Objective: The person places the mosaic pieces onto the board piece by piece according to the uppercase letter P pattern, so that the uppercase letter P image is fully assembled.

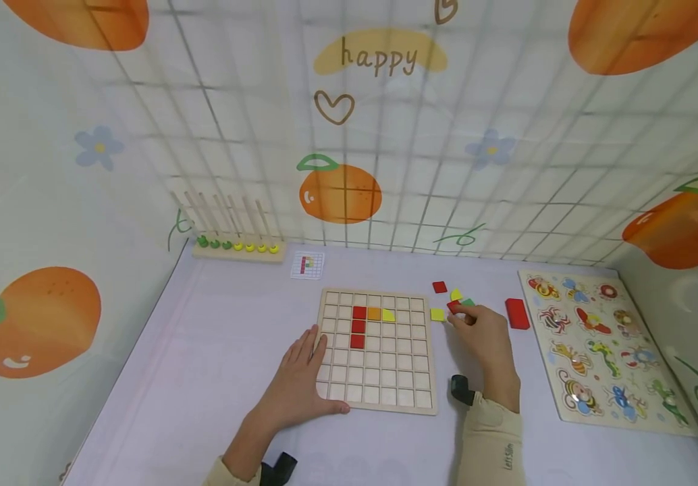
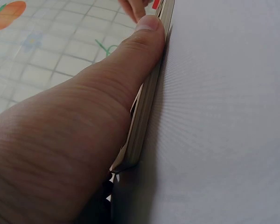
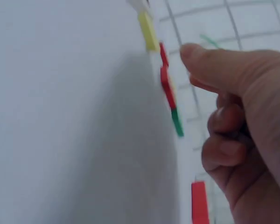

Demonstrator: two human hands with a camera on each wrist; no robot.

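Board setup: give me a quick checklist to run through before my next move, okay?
1. Board steadied: ok, the left hand touches its left and near edges.
2. Red column in line: ok, three tiles, one below another.
3. Card in sight: ok, flat beyond the board.
4. Placed tiles match the card: cannot tell, its print is too small.
5. Loose red tile gripped: cannot tell; the right hand's fingertips are near it, but a firm pinch doesn't show.
6. Loose yellow tile on the board: not ok, it lies beside the right edge.
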